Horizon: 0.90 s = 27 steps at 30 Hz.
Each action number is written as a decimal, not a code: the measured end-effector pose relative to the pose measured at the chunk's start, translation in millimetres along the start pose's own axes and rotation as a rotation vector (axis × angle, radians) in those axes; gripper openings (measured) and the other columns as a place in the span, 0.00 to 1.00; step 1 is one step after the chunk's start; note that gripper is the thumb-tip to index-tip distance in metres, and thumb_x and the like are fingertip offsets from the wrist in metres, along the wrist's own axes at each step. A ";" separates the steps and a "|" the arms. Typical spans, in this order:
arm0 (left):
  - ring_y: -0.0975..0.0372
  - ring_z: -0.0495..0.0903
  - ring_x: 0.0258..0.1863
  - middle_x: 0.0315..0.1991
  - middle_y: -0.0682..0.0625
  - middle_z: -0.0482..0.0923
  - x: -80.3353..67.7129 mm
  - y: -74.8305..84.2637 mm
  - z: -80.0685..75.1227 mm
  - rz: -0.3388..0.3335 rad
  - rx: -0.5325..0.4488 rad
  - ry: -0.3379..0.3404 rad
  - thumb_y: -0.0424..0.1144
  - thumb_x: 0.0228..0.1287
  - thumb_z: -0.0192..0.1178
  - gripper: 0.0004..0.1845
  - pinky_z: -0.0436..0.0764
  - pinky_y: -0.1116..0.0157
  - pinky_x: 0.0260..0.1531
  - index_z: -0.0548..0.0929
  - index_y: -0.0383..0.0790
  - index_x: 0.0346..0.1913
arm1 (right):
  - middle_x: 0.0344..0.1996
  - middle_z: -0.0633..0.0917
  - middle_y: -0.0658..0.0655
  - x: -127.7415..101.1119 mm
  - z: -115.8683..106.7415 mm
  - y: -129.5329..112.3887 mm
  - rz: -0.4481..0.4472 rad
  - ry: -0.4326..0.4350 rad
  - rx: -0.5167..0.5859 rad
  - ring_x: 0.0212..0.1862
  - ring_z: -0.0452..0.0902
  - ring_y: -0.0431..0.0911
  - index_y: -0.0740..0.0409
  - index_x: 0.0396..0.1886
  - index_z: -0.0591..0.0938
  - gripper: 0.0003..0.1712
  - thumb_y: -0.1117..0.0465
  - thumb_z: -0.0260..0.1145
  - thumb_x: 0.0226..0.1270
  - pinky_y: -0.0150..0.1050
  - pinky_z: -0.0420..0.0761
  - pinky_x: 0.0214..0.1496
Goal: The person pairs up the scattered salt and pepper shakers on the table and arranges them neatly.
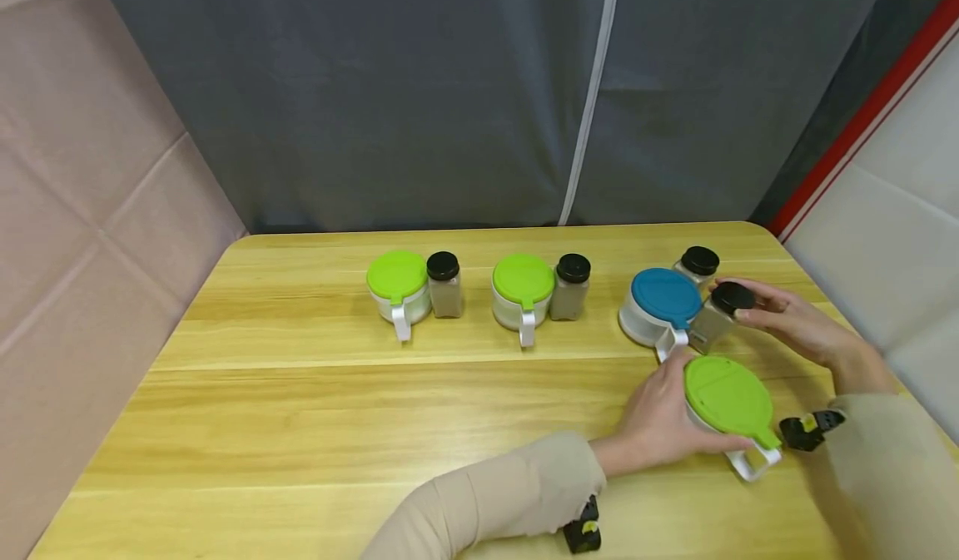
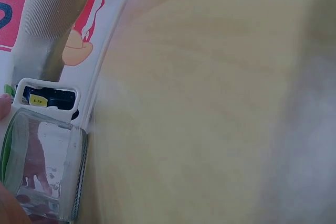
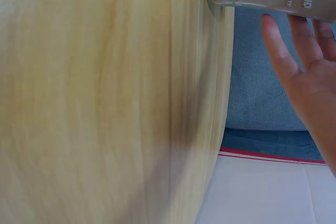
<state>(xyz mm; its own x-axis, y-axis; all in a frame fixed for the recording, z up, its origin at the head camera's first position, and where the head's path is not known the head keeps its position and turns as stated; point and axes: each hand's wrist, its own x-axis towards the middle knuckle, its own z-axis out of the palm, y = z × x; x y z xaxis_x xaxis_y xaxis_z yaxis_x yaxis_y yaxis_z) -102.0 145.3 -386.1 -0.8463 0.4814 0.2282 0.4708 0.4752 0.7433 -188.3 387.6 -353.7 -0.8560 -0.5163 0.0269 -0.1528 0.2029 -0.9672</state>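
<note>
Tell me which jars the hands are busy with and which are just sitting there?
Busy:
left hand grips the near green-lid jar
right hand holds the tilted shaker

Just sitting:
blue-lid jar
two far green-lid jars
three other shakers

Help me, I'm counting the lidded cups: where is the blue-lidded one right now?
In the head view the blue-lidded cup stands on the table's right side, just left of the shaker in the right hand.

I see both arms in beige ribbed long sleeves; the left hand [image 1: 659, 418] and right hand [image 1: 787, 319] are bare; each wrist carries a small black camera with yellow label.
</note>
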 end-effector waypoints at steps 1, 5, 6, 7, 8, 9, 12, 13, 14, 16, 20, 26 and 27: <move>0.76 0.66 0.41 0.44 0.64 0.65 -0.7 -0.2 -0.5 0.000 -0.003 -0.006 0.62 0.31 0.69 0.47 0.67 0.80 0.36 0.59 0.51 0.57 | 0.52 0.71 0.40 -0.2 0.4 -0.3 0.004 0.007 -0.018 0.50 0.68 0.33 0.55 0.65 0.61 0.28 0.74 0.46 0.66 0.24 0.67 0.46; 0.76 0.66 0.43 0.48 0.64 0.64 -4.2 -1.1 -2.9 0.001 -0.015 -0.031 0.61 0.33 0.69 0.48 0.67 0.79 0.38 0.58 0.51 0.59 | 0.50 0.69 0.38 -2.8 2.7 -2.3 0.053 0.073 -0.123 0.48 0.67 0.31 0.52 0.65 0.61 0.27 0.71 0.49 0.66 0.22 0.68 0.43; 0.76 0.65 0.44 0.48 0.64 0.64 -5.0 -1.3 -3.5 -0.002 -0.019 -0.037 0.61 0.33 0.69 0.48 0.67 0.78 0.38 0.58 0.52 0.60 | 0.50 0.69 0.38 -3.3 3.1 -2.5 0.063 0.088 -0.148 0.48 0.67 0.31 0.51 0.65 0.61 0.27 0.70 0.49 0.66 0.22 0.68 0.43; 0.76 0.65 0.44 0.49 0.64 0.64 -5.7 -1.3 -4.1 -0.005 -0.024 -0.041 0.61 0.33 0.69 0.49 0.67 0.78 0.38 0.58 0.51 0.60 | 0.50 0.68 0.37 -4.0 3.6 -2.6 0.075 0.102 -0.171 0.47 0.66 0.30 0.50 0.64 0.62 0.27 0.70 0.49 0.66 0.22 0.68 0.42; 0.76 0.66 0.45 0.49 0.64 0.64 -6.7 -1.2 -5.0 -0.008 -0.026 -0.046 0.61 0.33 0.69 0.49 0.67 0.78 0.39 0.58 0.51 0.61 | 0.50 0.67 0.37 -4.6 3.9 -2.6 0.080 0.112 -0.186 0.47 0.66 0.29 0.49 0.64 0.62 0.28 0.69 0.50 0.66 0.21 0.68 0.41; 0.76 0.66 0.45 0.49 0.64 0.64 -7.4 -1.2 -5.6 -0.008 -0.030 -0.051 0.61 0.33 0.69 0.49 0.67 0.78 0.39 0.58 0.51 0.61 | 0.50 0.68 0.37 -4.7 3.9 -2.2 0.074 0.113 -0.190 0.47 0.66 0.30 0.50 0.64 0.62 0.28 0.70 0.49 0.66 0.22 0.68 0.42; 0.75 0.66 0.45 0.50 0.64 0.64 -10.9 -1.2 -8.2 -0.015 -0.048 -0.067 0.61 0.33 0.69 0.50 0.68 0.77 0.39 0.57 0.52 0.61 | 0.51 0.66 0.35 -5.6 5.2 -1.2 0.083 0.140 -0.248 0.48 0.63 0.26 0.51 0.65 0.60 0.28 0.68 0.50 0.66 0.21 0.67 0.41; 0.75 0.66 0.45 0.50 0.64 0.64 -12.1 -1.2 -9.4 -0.016 -0.049 -0.072 0.61 0.32 0.69 0.50 0.68 0.76 0.39 0.57 0.52 0.61 | 0.51 0.66 0.35 -5.8 5.7 -1.0 0.084 0.150 -0.261 0.49 0.63 0.26 0.53 0.66 0.59 0.28 0.68 0.51 0.66 0.21 0.67 0.41; 0.75 0.66 0.45 0.50 0.64 0.64 -13.4 -1.3 -10.4 -0.013 -0.049 -0.077 0.61 0.32 0.69 0.50 0.68 0.76 0.40 0.57 0.52 0.61 | 0.51 0.66 0.35 -6.4 5.9 -0.8 0.088 0.160 -0.287 0.49 0.62 0.25 0.54 0.66 0.59 0.29 0.68 0.51 0.66 0.21 0.67 0.41; 0.74 0.66 0.46 0.50 0.63 0.64 -16.4 -1.5 -12.7 -0.012 -0.044 -0.088 0.61 0.32 0.69 0.50 0.68 0.76 0.41 0.57 0.52 0.62 | 0.51 0.64 0.34 -7.9 6.5 -1.1 0.132 0.195 -0.349 0.48 0.61 0.24 0.54 0.66 0.58 0.29 0.64 0.52 0.66 0.20 0.67 0.39; 0.74 0.66 0.45 0.50 0.63 0.65 -22.4 -1.6 -17.8 -0.007 -0.007 -0.105 0.62 0.32 0.69 0.50 0.68 0.76 0.41 0.58 0.51 0.62 | 0.51 0.63 0.36 -11.7 6.9 -2.6 0.179 0.233 -0.427 0.46 0.63 0.27 0.52 0.66 0.59 0.29 0.61 0.54 0.66 0.22 0.68 0.38; 0.74 0.66 0.45 0.50 0.64 0.65 -31.0 -2.3 -26.8 0.001 0.027 -0.131 0.62 0.33 0.68 0.50 0.68 0.76 0.40 0.57 0.52 0.62 | 0.51 0.63 0.41 -18.9 8.0 -5.3 0.228 0.278 -0.470 0.42 0.65 0.28 0.48 0.66 0.60 0.29 0.56 0.55 0.65 0.24 0.69 0.37; 0.75 0.66 0.45 0.50 0.64 0.64 -32.4 -2.7 -28.2 0.004 0.030 -0.135 0.62 0.33 0.68 0.50 0.68 0.76 0.41 0.57 0.52 0.62 | 0.51 0.63 0.41 -20.4 8.1 -5.7 0.232 0.282 -0.476 0.42 0.65 0.27 0.48 0.66 0.60 0.29 0.56 0.55 0.65 0.24 0.68 0.36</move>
<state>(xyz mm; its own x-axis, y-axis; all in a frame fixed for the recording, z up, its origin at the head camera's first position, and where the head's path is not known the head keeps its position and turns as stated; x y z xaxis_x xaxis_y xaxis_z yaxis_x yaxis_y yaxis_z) -82.9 107.7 -377.8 -0.8041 0.5770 0.1433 0.4831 0.4936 0.7232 -166.0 390.2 -350.8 -0.9817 -0.1858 -0.0426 -0.0944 0.6679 -0.7383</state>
